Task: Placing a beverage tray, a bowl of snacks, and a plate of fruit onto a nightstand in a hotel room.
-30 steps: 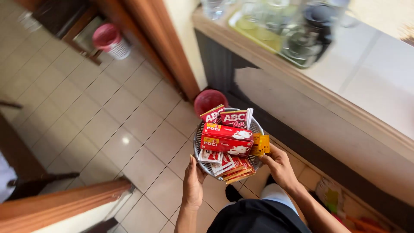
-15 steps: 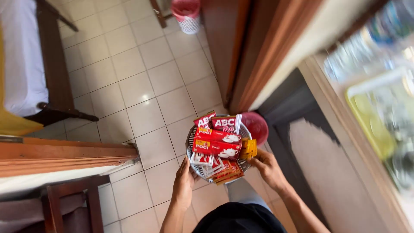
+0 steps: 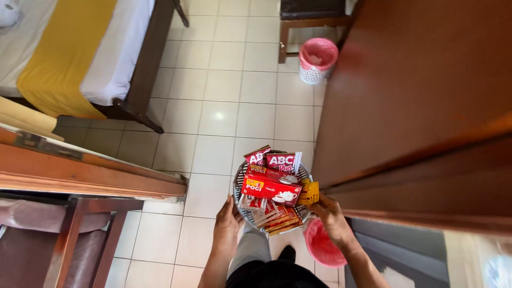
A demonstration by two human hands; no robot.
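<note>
Both hands grip a round wire basket [image 3: 241, 176] over the tiled floor [image 3: 224, 80]: the left hand [image 3: 228, 226] clasps its near-left rim, the right hand [image 3: 332, 216] its right rim, fingers partly hidden under the load. Red boxes [image 3: 271, 189] and sachets [image 3: 277, 217] cover the basket almost fully (only rim slivers show). Below the basket a pink bin [image 3: 322, 246] is half hidden by the right forearm; beyond the basket stands another pink bin [image 3: 318, 60].

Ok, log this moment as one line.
left hand + right hand: hold round wire basket | contents: red box, sachets | above tiled floor
</note>
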